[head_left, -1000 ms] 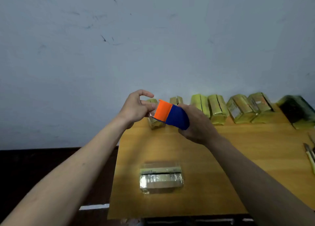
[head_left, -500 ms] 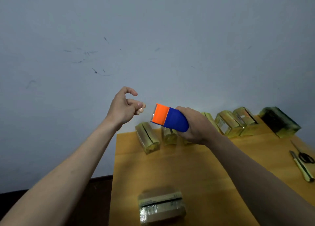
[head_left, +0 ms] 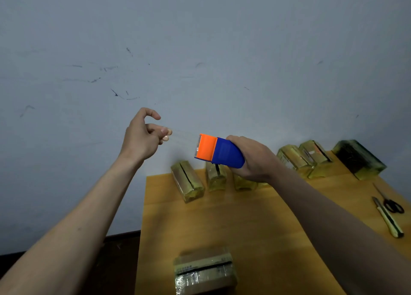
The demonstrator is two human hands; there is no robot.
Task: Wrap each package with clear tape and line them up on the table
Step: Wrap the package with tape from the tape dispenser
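Observation:
My right hand (head_left: 255,159) grips a blue and orange tape dispenser (head_left: 219,150), held in the air above the back of the wooden table (head_left: 255,223). A faint strip of clear tape (head_left: 183,135) stretches from its orange cutter to my left hand (head_left: 144,139), which pinches the tape's end between thumb and fingers. One package (head_left: 204,272) lies flat at the table's near edge. Several yellowish wrapped packages (head_left: 188,181) stand in a row along the back of the table.
A darker package (head_left: 359,159) sits at the back right. Scissors (head_left: 391,203) and a utility knife (head_left: 388,220) lie near the right edge. A grey wall rises behind the table, and dark floor shows to the left.
My left hand has pulled away to the left of the dispenser, drawing out a length of tape. Both hands have risen, and the view has tilted up.

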